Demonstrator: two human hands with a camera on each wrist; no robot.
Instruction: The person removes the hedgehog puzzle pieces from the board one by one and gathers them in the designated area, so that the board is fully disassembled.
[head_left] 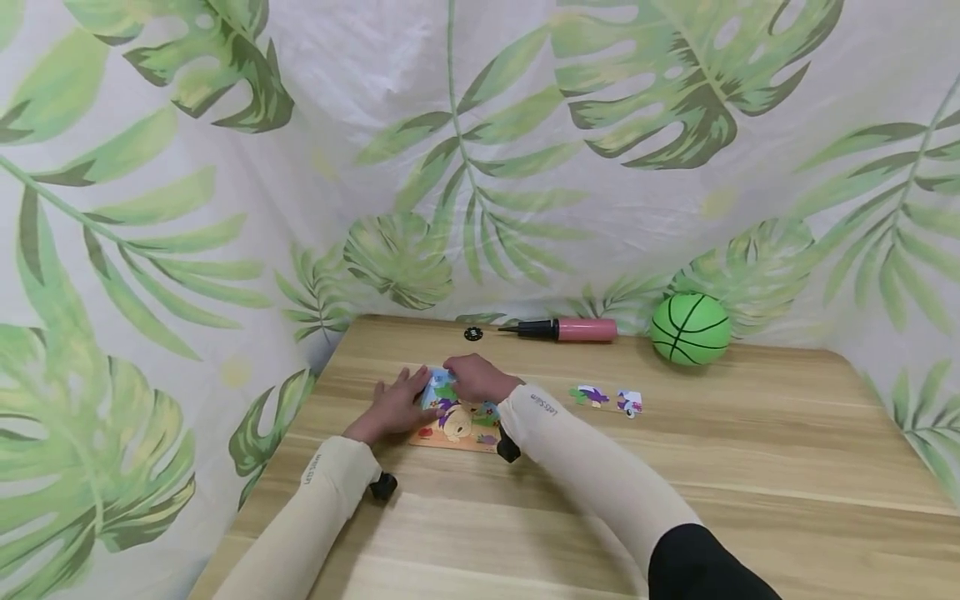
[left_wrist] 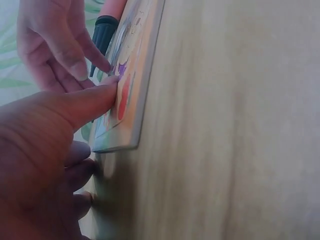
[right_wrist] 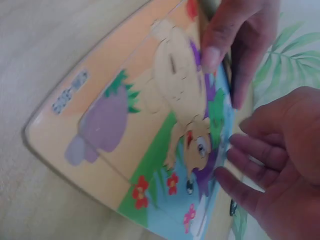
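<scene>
A wooden jigsaw puzzle board (head_left: 457,427) with a cartoon picture lies flat at the left of the table. My left hand (head_left: 397,406) rests at its left edge. In the left wrist view, the left thumb (left_wrist: 95,102) presses on the board's face (left_wrist: 132,90), and the other fingers lie beside the edge. Over the board's far side is my right hand (head_left: 480,379). In the right wrist view, its bent fingers (right_wrist: 252,155) touch or hover at the picture's upper part; no piece shows between them. Two loose puzzle pieces, one green and purple (head_left: 589,396), one white and purple (head_left: 629,403), lie right of the board.
Along the table's back edge lie a small black disc (head_left: 473,333) and a pink and black hand pump (head_left: 587,330). Farther right sits a green ball (head_left: 691,328) with black lines. A leaf-patterned cloth (head_left: 517,242) hangs behind the wooden table (head_left: 750,425).
</scene>
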